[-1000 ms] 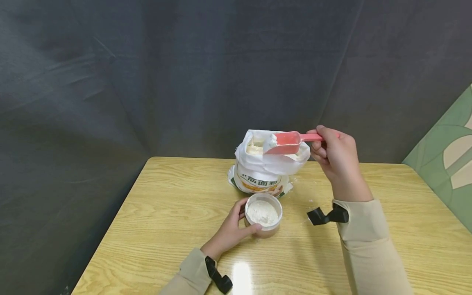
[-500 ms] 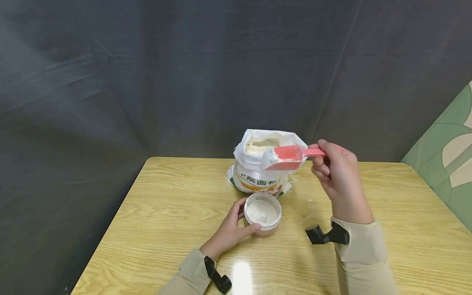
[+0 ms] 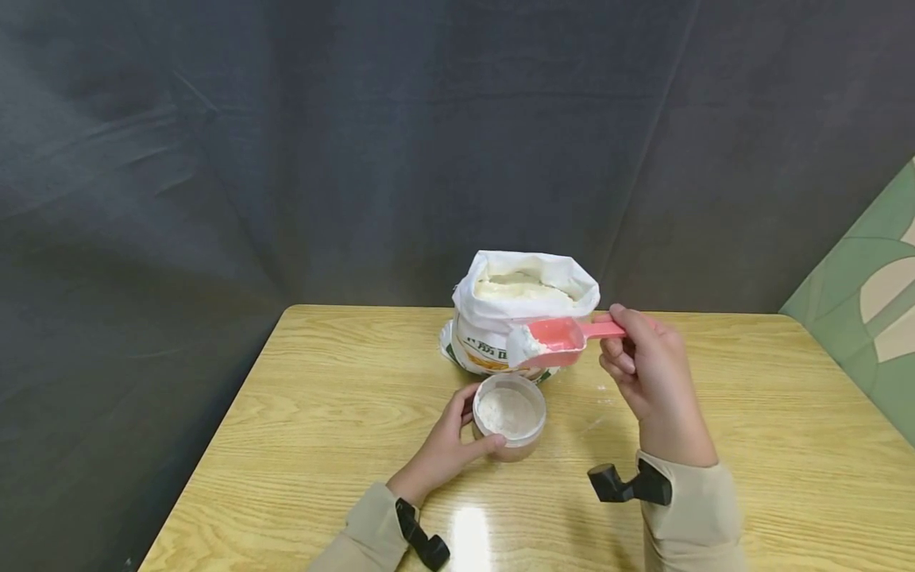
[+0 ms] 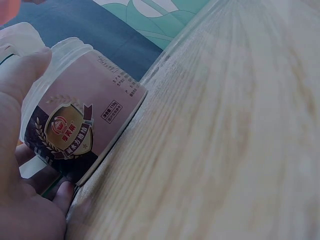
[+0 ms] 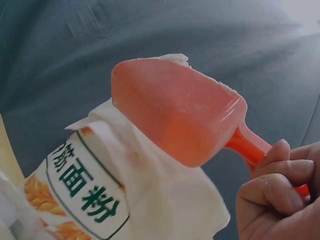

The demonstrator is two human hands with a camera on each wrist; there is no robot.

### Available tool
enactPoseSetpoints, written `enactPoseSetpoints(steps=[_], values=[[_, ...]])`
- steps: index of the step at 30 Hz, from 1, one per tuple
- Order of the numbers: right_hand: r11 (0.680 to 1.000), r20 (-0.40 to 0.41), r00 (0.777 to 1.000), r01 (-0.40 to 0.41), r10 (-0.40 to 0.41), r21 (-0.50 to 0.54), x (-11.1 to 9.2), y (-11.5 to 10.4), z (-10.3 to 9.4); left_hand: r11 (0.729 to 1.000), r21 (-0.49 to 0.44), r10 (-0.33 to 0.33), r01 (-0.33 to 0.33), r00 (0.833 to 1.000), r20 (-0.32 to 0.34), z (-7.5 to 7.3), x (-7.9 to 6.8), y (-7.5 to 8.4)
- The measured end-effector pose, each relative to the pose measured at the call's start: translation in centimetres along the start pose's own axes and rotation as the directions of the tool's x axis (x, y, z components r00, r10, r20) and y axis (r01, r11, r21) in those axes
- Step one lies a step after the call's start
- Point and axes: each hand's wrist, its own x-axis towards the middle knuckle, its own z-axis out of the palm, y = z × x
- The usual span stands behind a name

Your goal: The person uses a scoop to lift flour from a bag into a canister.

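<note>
My right hand [image 3: 656,375] grips the handle of a pink plastic scoop [image 3: 566,355], which carries white flour at its front end. The scoop hangs in the air above the jar and in front of the flour bag [image 3: 493,316], with its underside facing the right wrist view. Below it, a round plastic jar [image 3: 520,453] stands upright on the table with white flour inside. My left hand [image 3: 452,443] holds the jar from its left side, the thumb lying across the front. A printed label [image 4: 70,131] covers the jar's wall in the left wrist view.
The white flour bag stands open right behind the jar, its rim folded out and flour showing within. Specks of flour dot the wooden table [image 3: 322,445] to its right. A dark cloth [image 3: 372,159] hangs behind the table. A green patterned panel [image 3: 858,294] borders the right side.
From over the bag's mouth, my right hand has brought the scoop down and towards me, closer to the jar. The left hand and jar have hardly moved.
</note>
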Motion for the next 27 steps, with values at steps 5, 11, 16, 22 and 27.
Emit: enactPoseSetpoints(steps=[5, 11, 16, 22, 27], values=[[0.999, 0.037, 0.999, -0.033, 0.032, 0.023, -0.1, 0.9, -0.8, 1.000, -0.005, 0.001, -0.001, 1.000, 0.002, 0.1, 0.0, 0.1], [0.998, 0.078, 0.995, -0.057, 0.058, -0.014, 0.1, 1.6, -1.5, 1.000, -0.003, -0.005, 0.005, 1.000, -0.003, 0.1, -0.1, 0.1], [0.994, 0.081, 0.992, -0.087, 0.092, -0.072, 0.4, 2.1, -1.9, 1.000, 0.004, -0.004, 0.004, 1.000, 0.001, 0.0, 0.0, 0.0], [0.979, 0.057, 0.993, -0.093, 0.105, -0.181, 0.4, 2.2, -1.8, 1.000, 0.011, -0.008, 0.008, 1.000, -0.001, 0.1, -0.1, 0.0], [0.949, 0.005, 0.992, -0.119, 0.126, -0.290, 0.3, 2.0, -1.5, 1.000, 0.010, -0.012, 0.012, 1.000, 0.000, 0.0, -0.1, 0.0]])
